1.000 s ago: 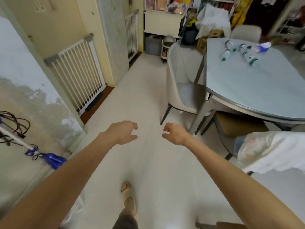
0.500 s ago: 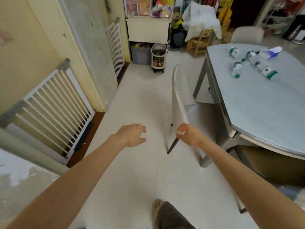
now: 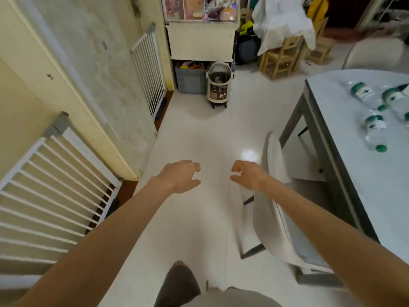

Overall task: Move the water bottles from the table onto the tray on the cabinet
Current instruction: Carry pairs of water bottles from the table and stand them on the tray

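I see pale grey-blue table (image 3: pixel 376 173) at right w/ clear water bottles (image 3: pixel 375 131), each w/ green cap + green-and-white label. Chair (image 3: pixel 278 196) lower right is off-white w/ dark legs. Floor (image 3: pixel 199 134) is glossy cream-white. White barred gates (image 3: pixel 44 185) at left; walls (image 3: pixel 33 74) pale yellow, blotchy grey in upper centre. Cream cabinet (image 3: pixel 199 41) up top; bin (image 3: pixel 219 85) below it looks cream w/ brown panels, prob. Small wooden chairs (image 3: pixel 278 60) are tan, under white cloth (image 3: pixel 281 23).

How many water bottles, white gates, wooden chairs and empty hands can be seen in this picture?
Water bottles on the table: 3
White gates: 2
Wooden chairs: 2
Empty hands: 2, left hand and right hand
Total: 9
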`<state>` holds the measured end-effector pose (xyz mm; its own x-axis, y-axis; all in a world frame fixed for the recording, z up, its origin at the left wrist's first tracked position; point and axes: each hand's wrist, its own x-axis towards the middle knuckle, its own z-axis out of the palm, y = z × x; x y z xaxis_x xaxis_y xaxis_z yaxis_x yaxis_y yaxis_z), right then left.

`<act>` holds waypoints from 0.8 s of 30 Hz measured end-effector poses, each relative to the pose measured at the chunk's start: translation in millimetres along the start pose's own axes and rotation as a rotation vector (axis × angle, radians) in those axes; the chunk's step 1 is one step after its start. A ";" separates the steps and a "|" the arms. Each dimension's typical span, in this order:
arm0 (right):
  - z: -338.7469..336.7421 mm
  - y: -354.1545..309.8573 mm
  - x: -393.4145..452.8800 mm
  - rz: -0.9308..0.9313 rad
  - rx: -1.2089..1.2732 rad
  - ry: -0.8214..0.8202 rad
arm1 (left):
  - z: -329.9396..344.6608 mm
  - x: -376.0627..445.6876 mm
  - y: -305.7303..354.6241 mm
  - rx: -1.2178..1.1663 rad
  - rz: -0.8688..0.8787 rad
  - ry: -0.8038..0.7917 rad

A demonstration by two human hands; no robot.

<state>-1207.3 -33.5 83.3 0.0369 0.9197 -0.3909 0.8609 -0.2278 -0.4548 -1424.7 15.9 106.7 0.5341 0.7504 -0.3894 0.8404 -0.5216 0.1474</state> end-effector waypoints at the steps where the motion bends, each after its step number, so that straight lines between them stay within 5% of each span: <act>1: -9.3 -1.9 25.1 0.000 -0.010 0.001 | -9.4 23.5 -10.0 0.008 0.015 -0.007; 13: -130.7 40.8 272.8 0.343 0.151 0.149 | -152.0 364.3 -70.2 0.233 0.350 -0.125; 24: -229.2 199.4 332.8 0.775 0.412 0.423 | -203.2 600.4 100.8 0.437 0.840 -0.208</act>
<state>-907.0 300.4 45.9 0.7671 0.4880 -0.4165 0.2789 -0.8383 -0.4685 -1000.6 496.3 72.4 0.8823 -0.0009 -0.4707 0.0612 -0.9913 0.1167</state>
